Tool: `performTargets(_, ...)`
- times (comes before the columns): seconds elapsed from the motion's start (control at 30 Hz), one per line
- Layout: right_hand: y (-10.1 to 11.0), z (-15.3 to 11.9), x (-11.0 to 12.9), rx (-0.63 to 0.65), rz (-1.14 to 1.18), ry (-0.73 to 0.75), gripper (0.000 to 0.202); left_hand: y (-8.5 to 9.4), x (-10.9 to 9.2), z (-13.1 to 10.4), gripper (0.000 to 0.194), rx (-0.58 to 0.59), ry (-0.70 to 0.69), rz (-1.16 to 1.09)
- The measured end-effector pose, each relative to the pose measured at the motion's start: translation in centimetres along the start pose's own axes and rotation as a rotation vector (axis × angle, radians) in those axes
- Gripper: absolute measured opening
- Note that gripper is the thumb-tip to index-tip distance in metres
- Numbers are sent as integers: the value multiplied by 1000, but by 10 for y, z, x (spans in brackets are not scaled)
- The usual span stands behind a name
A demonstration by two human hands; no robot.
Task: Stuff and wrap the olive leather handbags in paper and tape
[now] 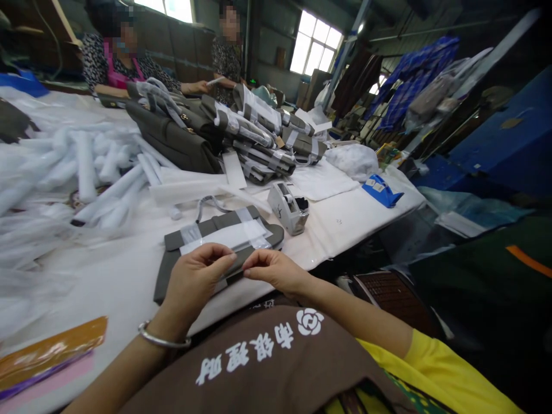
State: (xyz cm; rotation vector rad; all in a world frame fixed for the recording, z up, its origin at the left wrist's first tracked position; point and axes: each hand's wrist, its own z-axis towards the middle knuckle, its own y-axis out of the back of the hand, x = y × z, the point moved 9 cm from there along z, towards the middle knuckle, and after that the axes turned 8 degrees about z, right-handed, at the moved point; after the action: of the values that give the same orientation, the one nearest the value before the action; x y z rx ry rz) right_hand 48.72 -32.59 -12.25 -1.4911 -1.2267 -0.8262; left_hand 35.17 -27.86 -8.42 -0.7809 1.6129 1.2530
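A dark grey-green bag [172, 259] lies at the near edge of the white-covered table, with white paper [233, 233] and clear tape across its top. Over its near side, my left hand [200, 273] has thumb and forefinger pinched together. Just to the right, my right hand [276, 269] makes the same kind of pinch, its fingertips a short gap from the left ones. Anything between the fingertips is too small to make out. Beyond the bag's right end stands a grey tape dispenser [288, 210].
Similar bags [172, 135] are piled at the back of the table. White rolls [86, 167] lie at the left. A blue tape dispenser [382, 191] sits near the right edge. Two people [118, 69] are across the table. An orange packet [52, 345] lies near left.
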Motion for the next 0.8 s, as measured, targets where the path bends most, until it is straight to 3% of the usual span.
performTargets(0.2,-25,22,0,-32,-109,-42,16,40,18,15,24,-115,-59,50)
performTargets(0.3,-40,34,-9,-36,-99,-90,22,51,37,32,23,-94,-19,46)
performTargets(0.53,-51,56,-41,-137,-40,-194,20,56,81,66,23,34,144,201)
performTargets(0.8,-53,77,-41,-215,-201,-250,17,62,99,94,24,93,92,514)
